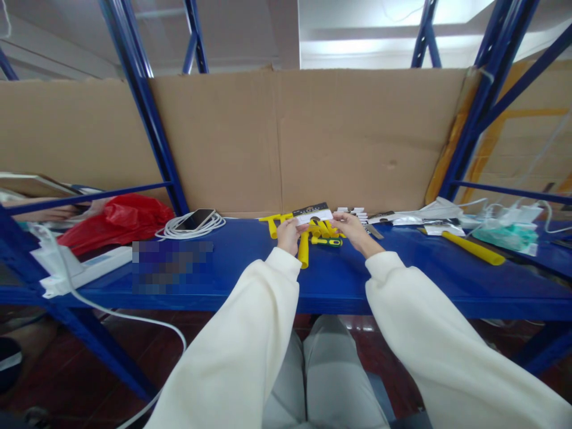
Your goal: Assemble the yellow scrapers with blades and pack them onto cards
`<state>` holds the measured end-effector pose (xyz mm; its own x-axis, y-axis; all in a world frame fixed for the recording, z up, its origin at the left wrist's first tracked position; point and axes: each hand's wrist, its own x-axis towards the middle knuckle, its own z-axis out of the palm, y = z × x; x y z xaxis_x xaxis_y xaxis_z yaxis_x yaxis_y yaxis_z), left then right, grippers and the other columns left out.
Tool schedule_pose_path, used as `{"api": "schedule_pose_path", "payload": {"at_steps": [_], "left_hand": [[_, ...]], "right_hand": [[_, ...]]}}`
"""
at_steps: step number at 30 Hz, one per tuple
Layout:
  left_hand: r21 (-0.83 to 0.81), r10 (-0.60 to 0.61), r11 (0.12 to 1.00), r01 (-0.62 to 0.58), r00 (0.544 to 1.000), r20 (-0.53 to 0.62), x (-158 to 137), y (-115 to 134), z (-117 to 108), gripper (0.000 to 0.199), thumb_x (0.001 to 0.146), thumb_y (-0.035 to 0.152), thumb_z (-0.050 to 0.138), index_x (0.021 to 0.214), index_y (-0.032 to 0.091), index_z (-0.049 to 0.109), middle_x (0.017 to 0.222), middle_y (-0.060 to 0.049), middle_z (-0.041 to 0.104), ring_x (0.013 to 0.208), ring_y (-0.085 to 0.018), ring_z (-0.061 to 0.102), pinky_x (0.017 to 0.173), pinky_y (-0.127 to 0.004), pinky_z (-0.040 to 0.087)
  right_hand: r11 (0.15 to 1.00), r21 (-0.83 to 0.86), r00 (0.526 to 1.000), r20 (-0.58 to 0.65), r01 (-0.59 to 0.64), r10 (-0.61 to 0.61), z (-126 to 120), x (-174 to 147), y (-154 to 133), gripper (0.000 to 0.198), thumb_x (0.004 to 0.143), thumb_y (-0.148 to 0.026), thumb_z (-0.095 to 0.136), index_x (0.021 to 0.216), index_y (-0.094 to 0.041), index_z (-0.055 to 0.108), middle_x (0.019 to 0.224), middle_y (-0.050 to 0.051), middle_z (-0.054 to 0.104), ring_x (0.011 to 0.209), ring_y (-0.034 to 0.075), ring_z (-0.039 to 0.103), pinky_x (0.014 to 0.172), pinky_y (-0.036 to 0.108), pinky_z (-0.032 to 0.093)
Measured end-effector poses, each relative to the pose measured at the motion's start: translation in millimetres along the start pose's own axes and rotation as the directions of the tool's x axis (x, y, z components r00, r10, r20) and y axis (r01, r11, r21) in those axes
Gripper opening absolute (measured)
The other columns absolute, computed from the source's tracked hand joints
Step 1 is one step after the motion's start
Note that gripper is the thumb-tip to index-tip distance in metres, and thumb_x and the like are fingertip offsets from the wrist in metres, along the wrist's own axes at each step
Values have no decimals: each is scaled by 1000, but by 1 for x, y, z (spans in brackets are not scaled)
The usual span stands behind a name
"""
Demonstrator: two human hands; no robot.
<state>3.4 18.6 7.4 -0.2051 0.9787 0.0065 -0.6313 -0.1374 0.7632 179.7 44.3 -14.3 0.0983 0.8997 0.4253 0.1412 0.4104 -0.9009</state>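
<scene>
A flat black-and-white packet [313, 213] is held up over the blue shelf, tilted towards me. My left hand [289, 235] pinches its lower left corner. The fingers of my right hand [351, 229] are closed at its right edge. Beneath the packet lie several yellow-handled tools; one thick yellow handle [303, 250] points towards me beside my left hand. A yellow-and-green screwdriver handle [328, 242] lies between my hands. Behind my left hand are more yellow T-shaped pieces [272, 225]. A metal blade [374, 231] rests beside my right hand. What the packet contains is hidden.
White-and-black packets [444, 227] and a long yellow handle [473, 247] lie right. At left are a phone [195, 220] on a coiled white cable [214, 223], a red plastic bag [120, 221] and a power strip [100, 266]. Cardboard [357, 137] walls the back. Another person's hand [49, 211] shows far left.
</scene>
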Motion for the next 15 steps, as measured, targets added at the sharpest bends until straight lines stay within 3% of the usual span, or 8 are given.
{"api": "schedule_pose_path", "payload": {"at_steps": [6, 11, 13, 15], "left_hand": [[70, 13, 997, -14, 1000, 19, 0, 1, 0, 13, 87, 5, 57, 79, 15, 57, 69, -1, 65, 50, -7, 61, 54, -18, 51], [227, 134, 969, -92, 975, -179, 5, 1, -4, 15, 81, 4, 60, 85, 18, 56, 71, 3, 59, 55, -7, 57, 46, -14, 39], [301, 116, 952, -57, 977, -181, 8, -3, -6, 21, 76, -2, 59, 80, 18, 56, 67, 2, 57, 61, -10, 60, 51, -16, 43], [341, 60, 940, -20, 993, -107, 10, -8, -7, 26, 71, -5, 59, 80, 19, 57, 64, 2, 57, 69, -15, 64, 59, -23, 51]], "right_hand": [[1000, 18, 999, 37, 18, -19, 3, -4, -6, 33, 58, -44, 83, 74, -20, 66, 64, -3, 61, 56, 11, 51, 51, 24, 42], [997, 39, 998, -6, 62, -62, 1, -5, -9, 37, 57, -50, 80, 69, -20, 62, 57, -5, 55, 50, 9, 43, 48, 24, 36], [997, 42, 998, -30, 62, -61, -1, -4, -9, 37, 58, -50, 80, 68, -20, 61, 59, -4, 55, 51, 9, 43, 49, 25, 37], [998, 37, 998, -38, 58, -57, -2, -3, -8, 37, 58, -51, 80, 68, -20, 61, 60, -3, 56, 52, 10, 45, 50, 25, 38]]}}
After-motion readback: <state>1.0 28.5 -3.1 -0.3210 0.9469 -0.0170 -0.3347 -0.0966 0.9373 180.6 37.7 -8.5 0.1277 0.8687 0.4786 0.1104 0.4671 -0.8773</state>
